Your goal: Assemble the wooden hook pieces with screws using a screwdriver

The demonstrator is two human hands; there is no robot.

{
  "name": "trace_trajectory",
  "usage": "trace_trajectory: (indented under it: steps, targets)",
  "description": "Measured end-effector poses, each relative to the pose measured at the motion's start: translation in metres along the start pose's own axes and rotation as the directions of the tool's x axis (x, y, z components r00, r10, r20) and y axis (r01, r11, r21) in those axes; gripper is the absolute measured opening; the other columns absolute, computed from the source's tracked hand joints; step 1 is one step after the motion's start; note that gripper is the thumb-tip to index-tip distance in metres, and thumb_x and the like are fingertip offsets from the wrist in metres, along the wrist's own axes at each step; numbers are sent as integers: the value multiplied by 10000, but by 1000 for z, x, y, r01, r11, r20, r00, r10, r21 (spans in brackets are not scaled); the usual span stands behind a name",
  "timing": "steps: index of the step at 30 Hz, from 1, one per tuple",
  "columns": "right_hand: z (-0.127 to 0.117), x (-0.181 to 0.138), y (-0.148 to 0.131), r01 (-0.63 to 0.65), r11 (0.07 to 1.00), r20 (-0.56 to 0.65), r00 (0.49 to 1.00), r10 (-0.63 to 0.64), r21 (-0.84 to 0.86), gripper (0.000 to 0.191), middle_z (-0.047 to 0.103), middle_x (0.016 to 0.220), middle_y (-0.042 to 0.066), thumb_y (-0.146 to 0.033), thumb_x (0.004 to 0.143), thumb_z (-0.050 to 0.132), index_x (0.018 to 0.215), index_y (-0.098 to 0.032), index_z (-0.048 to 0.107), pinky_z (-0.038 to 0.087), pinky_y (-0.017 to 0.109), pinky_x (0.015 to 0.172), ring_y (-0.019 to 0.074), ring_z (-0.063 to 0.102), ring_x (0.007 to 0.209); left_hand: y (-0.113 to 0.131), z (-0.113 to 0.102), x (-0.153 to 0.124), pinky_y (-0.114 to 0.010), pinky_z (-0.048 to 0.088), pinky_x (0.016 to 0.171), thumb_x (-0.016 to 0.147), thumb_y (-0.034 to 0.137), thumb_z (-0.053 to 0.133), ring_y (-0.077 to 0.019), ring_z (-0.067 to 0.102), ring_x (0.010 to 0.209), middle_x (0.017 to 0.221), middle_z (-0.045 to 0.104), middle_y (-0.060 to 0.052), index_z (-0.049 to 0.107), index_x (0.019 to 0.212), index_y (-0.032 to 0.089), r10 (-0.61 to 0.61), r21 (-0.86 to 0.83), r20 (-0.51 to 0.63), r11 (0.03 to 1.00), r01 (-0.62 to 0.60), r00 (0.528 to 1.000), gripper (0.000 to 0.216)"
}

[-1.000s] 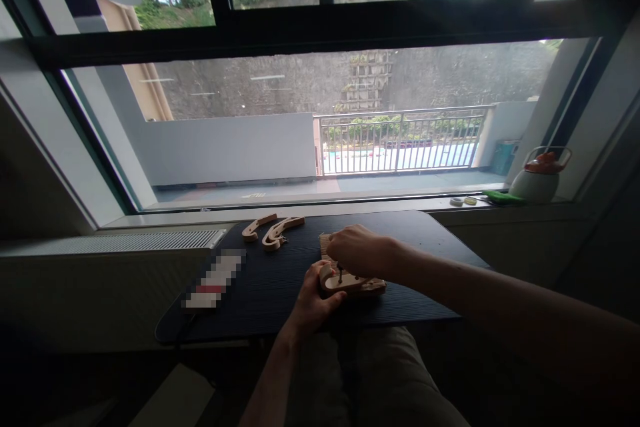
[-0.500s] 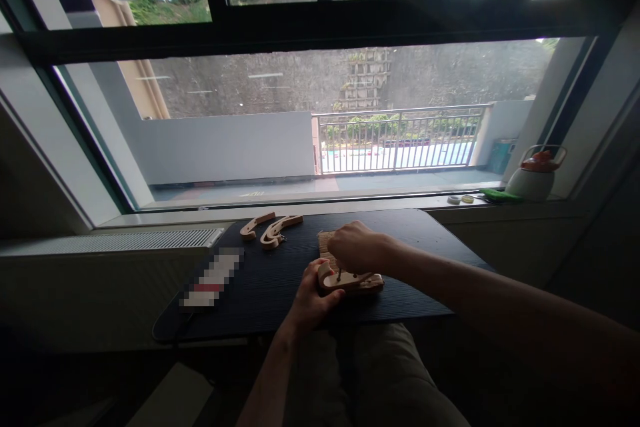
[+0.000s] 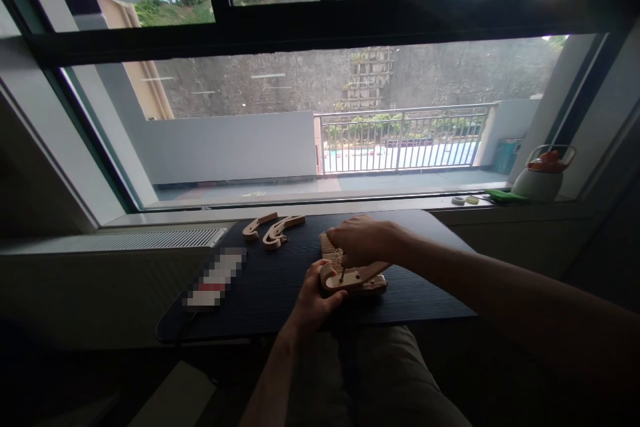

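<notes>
A pale wooden piece (image 3: 361,279) with curved ends lies near the front edge of a small black table (image 3: 270,287). My left hand (image 3: 314,300) grips its left end, fingers wrapped round it. My right hand (image 3: 361,240) is closed above the piece, pinching a thin dark tool (image 3: 342,274) that stands upright on the wood. A strip of slatted wood (image 3: 330,247) lies partly hidden under my right hand.
Two curved wooden parts (image 3: 274,228) lie at the table's back left. A flat blurred object (image 3: 215,279) sits on the left side. A white and orange kettle (image 3: 543,177), a green cloth (image 3: 505,196) and small items rest on the windowsill at the right. My knees are under the table.
My right hand has turned slightly on the thin tool and shifted a little up and right. My left hand and the wooden piece stay in place.
</notes>
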State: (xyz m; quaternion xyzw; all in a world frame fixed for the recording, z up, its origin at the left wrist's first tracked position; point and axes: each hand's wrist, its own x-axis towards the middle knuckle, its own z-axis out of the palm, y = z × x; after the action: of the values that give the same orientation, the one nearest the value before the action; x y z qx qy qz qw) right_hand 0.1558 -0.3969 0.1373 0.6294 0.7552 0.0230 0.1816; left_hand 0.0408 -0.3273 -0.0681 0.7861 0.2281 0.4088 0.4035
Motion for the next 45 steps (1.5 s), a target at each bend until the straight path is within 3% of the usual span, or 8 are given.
trace_trajectory:
  steps: [6,15,23,29,38,45]
  targets:
    - [0,-4,-2,143,989,-61,988,-145,-35,157,681,816,85,-154,775,577,876,-115,690,357,241,519,185,619,721,-4,1,-1,-388,389,996,670,232,719,-228,489,1133,1216,490,-59,490,1170,233,-18,-15,-16,1000,17,1000,549]
    - [8,1,-4,112,993,-111,987,-114,-30,168,687,831,112,-171,800,568,898,-99,685,379,243,553,195,630,751,-10,2,-2,-391,381,1011,664,243,728,-231,485,1155,1246,485,-56,466,1207,255,-15,-32,-14,999,15,1000,603]
    - [12,12,-2,38,999,-130,991,-37,5,236,687,888,133,-264,831,540,945,-115,683,410,261,596,218,632,807,-13,3,-2,-393,384,1009,665,240,733,-238,486,1156,1229,503,-52,517,1140,246,27,-28,-22,999,-28,999,523]
    - [5,6,3,3,1000,-105,994,1,30,279,683,883,115,-332,842,519,942,-126,680,398,272,601,204,615,770,-8,1,-2,-404,366,1022,677,231,719,-242,474,1169,1243,491,-57,513,1140,246,20,-17,-12,1000,-20,1000,507]
    - [-4,-13,1,159,985,-115,982,-151,65,191,677,876,42,-187,805,555,950,-168,677,336,245,578,139,560,726,-6,1,-1,-402,373,1014,667,217,723,-244,479,1162,1243,490,-61,495,1168,240,-4,-23,-14,1000,3,1000,551]
    - [7,-4,3,148,988,-176,975,-138,44,191,685,845,83,-184,818,536,921,-128,687,342,241,584,154,581,724,-5,1,-2,-383,396,991,664,222,723,-234,495,1134,1230,494,-55,494,1164,241,-9,-18,-17,1000,9,1000,550]
